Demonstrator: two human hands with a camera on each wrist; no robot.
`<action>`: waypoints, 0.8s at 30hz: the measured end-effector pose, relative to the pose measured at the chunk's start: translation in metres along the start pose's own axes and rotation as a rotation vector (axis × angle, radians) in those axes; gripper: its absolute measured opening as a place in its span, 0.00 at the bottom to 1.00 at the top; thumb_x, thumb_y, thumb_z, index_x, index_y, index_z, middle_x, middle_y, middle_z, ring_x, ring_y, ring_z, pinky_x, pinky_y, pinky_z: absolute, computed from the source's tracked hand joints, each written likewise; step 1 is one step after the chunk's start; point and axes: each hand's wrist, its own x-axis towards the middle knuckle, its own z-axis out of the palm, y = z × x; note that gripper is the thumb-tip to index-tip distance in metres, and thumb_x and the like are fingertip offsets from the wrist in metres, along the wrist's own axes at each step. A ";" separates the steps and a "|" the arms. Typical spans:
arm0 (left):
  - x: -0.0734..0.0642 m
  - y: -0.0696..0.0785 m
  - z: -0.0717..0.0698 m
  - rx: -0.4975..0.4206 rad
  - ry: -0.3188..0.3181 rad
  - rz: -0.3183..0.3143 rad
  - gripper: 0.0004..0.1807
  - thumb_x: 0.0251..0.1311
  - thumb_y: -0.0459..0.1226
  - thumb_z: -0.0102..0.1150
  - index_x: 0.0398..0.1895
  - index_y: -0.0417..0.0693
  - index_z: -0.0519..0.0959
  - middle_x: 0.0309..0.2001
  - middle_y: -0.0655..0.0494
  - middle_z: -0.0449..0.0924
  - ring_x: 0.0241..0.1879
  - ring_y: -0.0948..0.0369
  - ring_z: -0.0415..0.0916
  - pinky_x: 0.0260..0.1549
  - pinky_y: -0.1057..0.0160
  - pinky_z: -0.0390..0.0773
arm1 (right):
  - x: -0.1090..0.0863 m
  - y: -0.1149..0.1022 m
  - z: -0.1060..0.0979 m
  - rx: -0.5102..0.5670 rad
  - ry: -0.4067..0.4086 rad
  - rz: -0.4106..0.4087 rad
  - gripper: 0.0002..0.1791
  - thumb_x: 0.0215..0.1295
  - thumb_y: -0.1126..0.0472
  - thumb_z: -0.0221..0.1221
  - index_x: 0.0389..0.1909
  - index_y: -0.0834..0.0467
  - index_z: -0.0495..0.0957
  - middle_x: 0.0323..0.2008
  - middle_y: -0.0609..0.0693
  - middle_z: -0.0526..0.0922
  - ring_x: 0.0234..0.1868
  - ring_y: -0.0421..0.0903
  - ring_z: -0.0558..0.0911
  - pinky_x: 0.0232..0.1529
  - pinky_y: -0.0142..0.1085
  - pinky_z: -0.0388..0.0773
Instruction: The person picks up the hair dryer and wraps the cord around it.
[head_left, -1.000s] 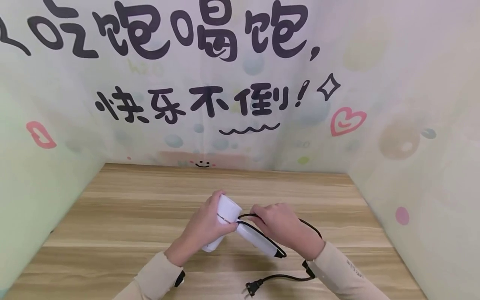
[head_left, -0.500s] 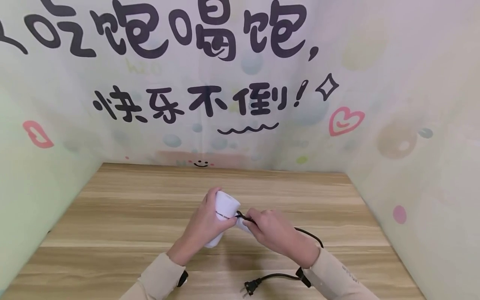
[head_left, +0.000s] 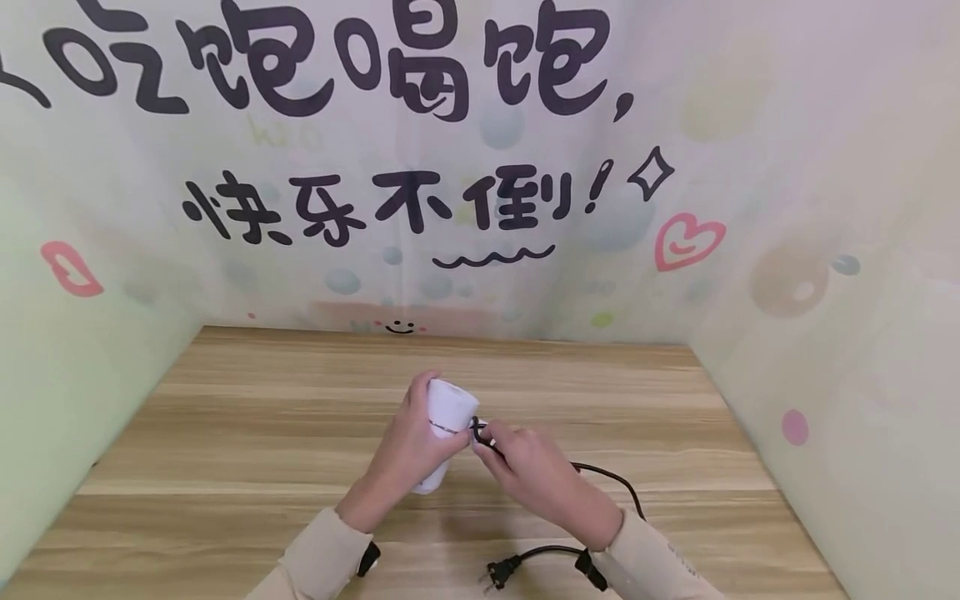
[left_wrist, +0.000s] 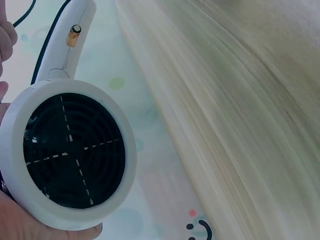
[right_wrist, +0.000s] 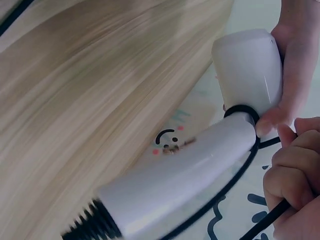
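A white hair dryer (head_left: 452, 407) is held above the table by my left hand (head_left: 408, 442), gripping its barrel with the thumb near the handle joint. The left wrist view shows its black round grille (left_wrist: 75, 150) and a small switch (left_wrist: 74, 35) on the handle. Along the handle (right_wrist: 185, 172) runs the black cord (right_wrist: 207, 204), which loops round the handle's top by the barrel. My right hand (head_left: 543, 479) pinches the cord close to that loop, its fingers (right_wrist: 292, 167) curled round it. In the head view this hand hides most of the handle.
The two-pin plug (head_left: 501, 572) lies on the wooden table (head_left: 262, 433) near the front, its cord leading under the right forearm. More cord arcs beside the right wrist. A printed fabric wall (head_left: 405, 283) borders the back, with pale walls at both sides.
My right hand has come left and lower, up against the dryer's handle, carrying the cord round the handle's top. The left hand keeps its grip on the barrel, shifting only slightly.
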 end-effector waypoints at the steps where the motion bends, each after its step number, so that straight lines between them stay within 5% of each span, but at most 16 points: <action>1: 0.000 0.000 -0.001 -0.011 0.004 -0.003 0.47 0.42 0.42 0.71 0.65 0.46 0.55 0.45 0.44 0.72 0.35 0.53 0.74 0.28 0.60 0.76 | 0.000 -0.001 0.000 0.009 0.001 0.013 0.06 0.64 0.61 0.56 0.33 0.60 0.75 0.17 0.43 0.71 0.15 0.31 0.61 0.15 0.21 0.59; 11: 0.003 -0.002 -0.007 -0.119 0.043 -0.063 0.48 0.41 0.41 0.72 0.65 0.49 0.55 0.45 0.43 0.72 0.38 0.52 0.74 0.31 0.60 0.75 | -0.004 -0.010 0.006 0.127 -0.012 0.176 0.11 0.70 0.54 0.48 0.39 0.57 0.73 0.11 0.36 0.57 0.12 0.29 0.56 0.14 0.24 0.57; 24: 0.002 0.001 -0.012 -0.258 0.043 -0.134 0.47 0.42 0.39 0.71 0.65 0.48 0.54 0.46 0.41 0.72 0.39 0.51 0.75 0.33 0.60 0.78 | -0.006 -0.014 0.014 0.278 -0.015 0.215 0.08 0.72 0.57 0.45 0.35 0.56 0.69 0.14 0.39 0.59 0.14 0.30 0.58 0.14 0.25 0.59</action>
